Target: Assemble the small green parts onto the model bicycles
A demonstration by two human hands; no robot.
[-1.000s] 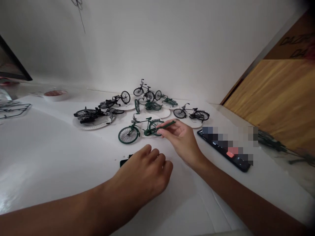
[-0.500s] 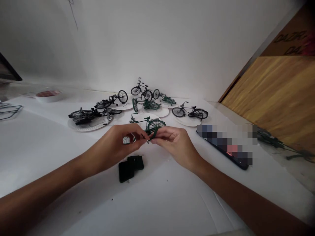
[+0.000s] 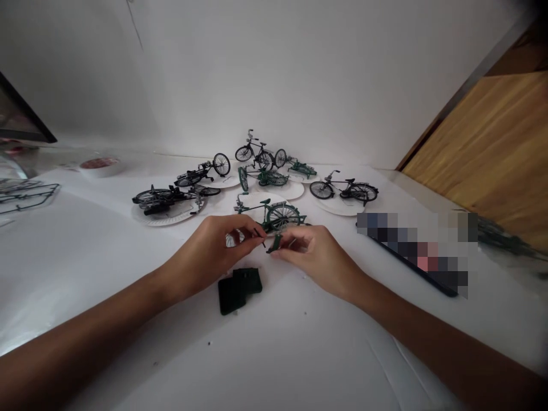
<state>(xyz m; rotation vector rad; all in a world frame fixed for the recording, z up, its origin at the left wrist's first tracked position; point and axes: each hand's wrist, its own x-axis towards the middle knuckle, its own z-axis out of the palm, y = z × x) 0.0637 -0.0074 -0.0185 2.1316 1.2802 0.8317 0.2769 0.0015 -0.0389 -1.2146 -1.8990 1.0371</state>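
Observation:
My left hand [image 3: 218,245] and my right hand [image 3: 314,254] meet just in front of a green model bicycle [image 3: 268,216] that stands on a white paper plate [image 3: 250,201]. The left fingers pinch a thin dark pin [image 3: 259,235]. The right fingers pinch a small green bicycle part [image 3: 276,243]. The two pieces are a finger's width apart. Two small black blocks [image 3: 237,287] lie on the white table just below my hands.
Several more model bicycles, black [image 3: 165,196] and green [image 3: 262,177], sit on paper plates behind. A dark phone [image 3: 411,260] lies at the right, a wire rack [image 3: 23,193] and a roll of tape [image 3: 100,165] at the left. A wooden panel [image 3: 492,142] rises at the right.
My left hand rose from the black blocks and came up to meet the right hand. My right hand drew the green part back from the bicycle's rear wheel toward me.

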